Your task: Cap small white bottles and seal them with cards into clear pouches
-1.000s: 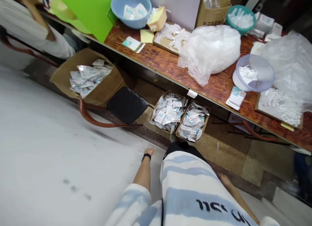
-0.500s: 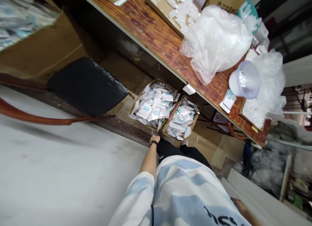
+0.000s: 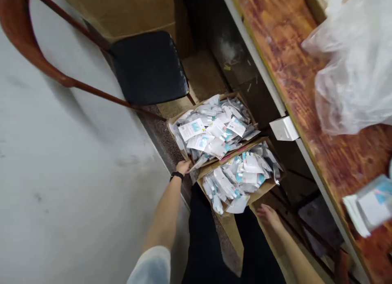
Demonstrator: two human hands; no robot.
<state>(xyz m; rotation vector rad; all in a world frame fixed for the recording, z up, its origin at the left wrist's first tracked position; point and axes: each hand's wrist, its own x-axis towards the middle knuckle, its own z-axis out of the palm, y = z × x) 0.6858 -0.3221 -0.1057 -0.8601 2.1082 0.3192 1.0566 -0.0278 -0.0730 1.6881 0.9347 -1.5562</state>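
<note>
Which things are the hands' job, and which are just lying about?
Probably the job's: farther brown cardboard box, nearer brown cardboard box, flat white-and-blue plastic packets inside both, with left hand and right hand close by.

Probably not: black-seated brown chair, crumpled whitish plastic bag.

Packets [image 3: 225, 182]: shiny, crinkly clear plastic
Cards [image 3: 192, 129]: smooth printed paper
Boxes [image 3: 263, 189]: dull cardboard
Table [image 3: 288, 51]: streaky wood, a bit shiny
Bag [image 3: 361, 72]: thin, wrinkly plastic
Seat [image 3: 150, 67]: smooth, with a scuffed edge

Brown floor [image 3: 203, 74] with two boxes [image 3: 263, 190] of packets [image 3: 216, 129] and a chair [image 3: 150, 69].
</note>
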